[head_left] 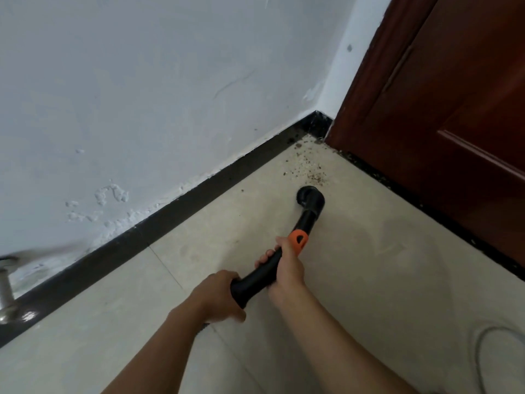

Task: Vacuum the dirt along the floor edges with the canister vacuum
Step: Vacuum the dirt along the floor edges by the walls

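A black vacuum wand (pixel 257 277) with an orange collar (pixel 298 240) runs from my hands toward the corner. Its round black nozzle (pixel 311 199) rests on the beige tile floor (pixel 355 265). My left hand (pixel 218 294) grips the wand's rear end. My right hand (pixel 287 265) wraps the wand just behind the orange collar. Brown and white dirt (pixel 308 166) lies scattered in the corner, just beyond the nozzle. The canister itself is out of view.
A black skirting board (pixel 170 217) runs along the white wall (pixel 142 95) on the left. A dark red wooden door (pixel 454 123) closes the right side. A metal fitting (pixel 5 291) sits at the far left. A grey cable (pixel 483 345) loops at the lower right.
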Available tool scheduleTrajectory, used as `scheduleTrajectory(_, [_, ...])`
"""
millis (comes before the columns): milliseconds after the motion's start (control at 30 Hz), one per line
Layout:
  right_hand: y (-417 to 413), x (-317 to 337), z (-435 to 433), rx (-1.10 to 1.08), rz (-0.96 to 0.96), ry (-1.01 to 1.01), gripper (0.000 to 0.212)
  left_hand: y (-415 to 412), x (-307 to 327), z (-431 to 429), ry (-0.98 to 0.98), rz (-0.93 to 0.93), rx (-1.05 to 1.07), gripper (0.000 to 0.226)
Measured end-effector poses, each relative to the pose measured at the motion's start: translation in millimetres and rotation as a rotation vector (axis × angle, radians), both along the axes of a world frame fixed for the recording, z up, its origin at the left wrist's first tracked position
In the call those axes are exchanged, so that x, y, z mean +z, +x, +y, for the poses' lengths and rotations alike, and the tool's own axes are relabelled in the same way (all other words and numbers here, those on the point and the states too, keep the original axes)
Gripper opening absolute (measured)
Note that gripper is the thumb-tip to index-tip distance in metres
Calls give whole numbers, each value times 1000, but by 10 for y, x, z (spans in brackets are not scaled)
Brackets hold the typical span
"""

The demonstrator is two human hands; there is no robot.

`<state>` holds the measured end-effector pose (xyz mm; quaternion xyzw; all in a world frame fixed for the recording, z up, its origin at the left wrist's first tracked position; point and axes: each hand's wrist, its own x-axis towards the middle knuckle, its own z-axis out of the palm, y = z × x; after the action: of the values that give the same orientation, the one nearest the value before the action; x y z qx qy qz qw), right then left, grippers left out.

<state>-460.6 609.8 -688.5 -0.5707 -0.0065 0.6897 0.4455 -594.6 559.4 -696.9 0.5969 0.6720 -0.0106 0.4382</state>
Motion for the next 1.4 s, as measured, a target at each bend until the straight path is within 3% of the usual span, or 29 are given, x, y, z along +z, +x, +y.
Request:
scheduleTrajectory(233, [458, 270, 753, 26, -158, 38, 19, 664, 199, 383, 269, -143, 217, 39])
scheduleTrajectory(500, [886, 60, 427, -154, -137, 22, 28, 994, 14, 303, 187, -92, -27, 41])
scheduleTrajectory(733, [802, 227, 927, 53, -168, 50, 23, 975, 95, 507, 249, -129, 165, 44])
scheduleTrajectory(867, [556, 233, 1010, 197, -95, 67, 23, 786, 99, 432, 178, -69, 193, 44])
scheduleTrajectory(1067, [220, 26, 485, 93, -140, 21, 23, 365, 12, 105, 44, 36, 128, 45])
scheduleTrajectory(1300, [-47, 191, 721, 227, -110, 29, 21, 262, 138, 140, 121, 31, 260, 46])
scheduleTrajectory(1400, [58, 211, 699, 142, -121, 9, 19, 281, 170, 197, 109, 26, 192, 44])
